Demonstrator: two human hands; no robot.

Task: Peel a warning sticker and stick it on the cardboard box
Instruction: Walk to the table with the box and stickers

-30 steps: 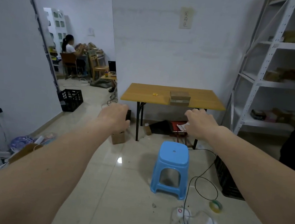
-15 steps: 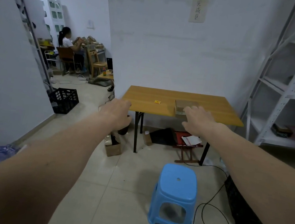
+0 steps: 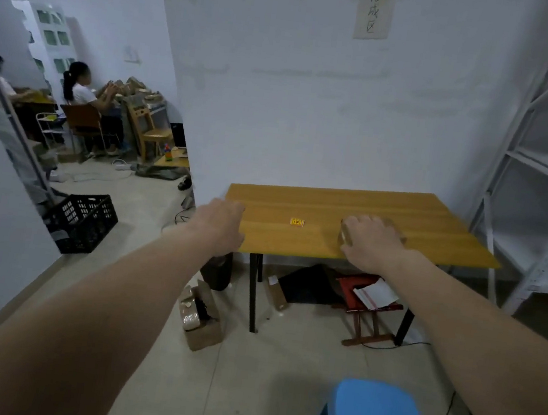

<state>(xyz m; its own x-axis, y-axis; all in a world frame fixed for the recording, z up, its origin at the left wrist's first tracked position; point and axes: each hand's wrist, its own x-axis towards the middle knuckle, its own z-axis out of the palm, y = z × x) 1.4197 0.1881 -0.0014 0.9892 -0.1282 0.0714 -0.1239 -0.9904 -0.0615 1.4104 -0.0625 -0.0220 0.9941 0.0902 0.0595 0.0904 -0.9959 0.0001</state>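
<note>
Flat wood-grain surface (image 3: 436, 223) on thin black legs; both bare arms stretched forward, palms down; right hand (image 3: 370, 241) loose, overlapping brown cardboard box (image 3: 400, 235) in view, contact unclear; left hand (image 3: 222, 223) slack, empty, at near-left corner; small yellow warning sticker (image 3: 297, 222) lies between hands.

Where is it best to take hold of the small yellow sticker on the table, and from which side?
Probably pinch one edge or corner of the sticker from above with fingertips. It lies flat on the table, so there is nothing to wrap around. The left hand looks freer, since the right hand is in front of the box. Which edge lifts is too small to tell.
</note>
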